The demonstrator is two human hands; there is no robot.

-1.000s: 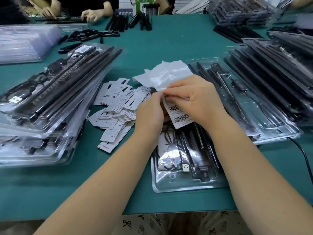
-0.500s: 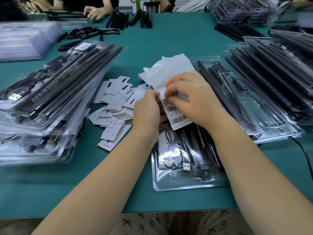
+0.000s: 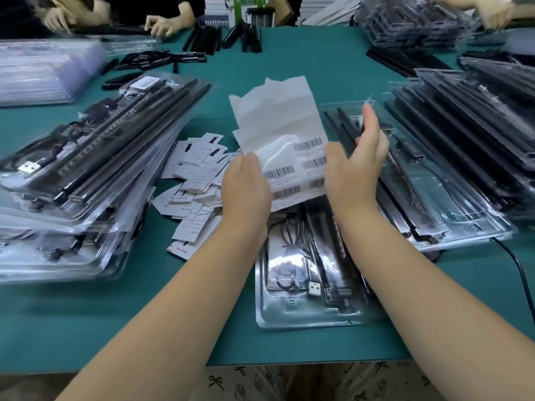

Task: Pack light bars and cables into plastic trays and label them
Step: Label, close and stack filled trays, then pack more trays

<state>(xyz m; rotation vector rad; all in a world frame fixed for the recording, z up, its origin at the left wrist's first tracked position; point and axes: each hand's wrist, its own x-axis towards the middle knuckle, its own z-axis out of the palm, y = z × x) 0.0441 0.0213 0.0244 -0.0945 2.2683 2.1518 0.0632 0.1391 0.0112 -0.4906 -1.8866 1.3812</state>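
Observation:
My left hand [image 3: 246, 188] grips the left edge of a white label sheet [image 3: 285, 125] with several barcode stickers, held up over the table. My right hand [image 3: 357, 160] is at the sheet's right edge. Its thumb is against the paper and its fingers are raised and straight. A pale blurred sliver shows at their tips; I cannot tell what it is. Below my wrists lies a clear plastic tray [image 3: 289, 319] packed with black light bars, a coiled cable and a USB plug [image 3: 314, 288].
Packed trays are stacked at the left [image 3: 86, 157] and right [image 3: 477, 125]. A filled tray [image 3: 434, 204] lies just right of my hands. Loose paper tags [image 3: 197, 180] lie left of centre. A black cable [image 3: 521, 273] trails at right. Other people's hands [image 3: 162, 24] work at the far edge.
The label sheet has risen and unfolded so more barcodes show. My right hand let go of its pinch on the sheet and moved right and up, fingers straightening.

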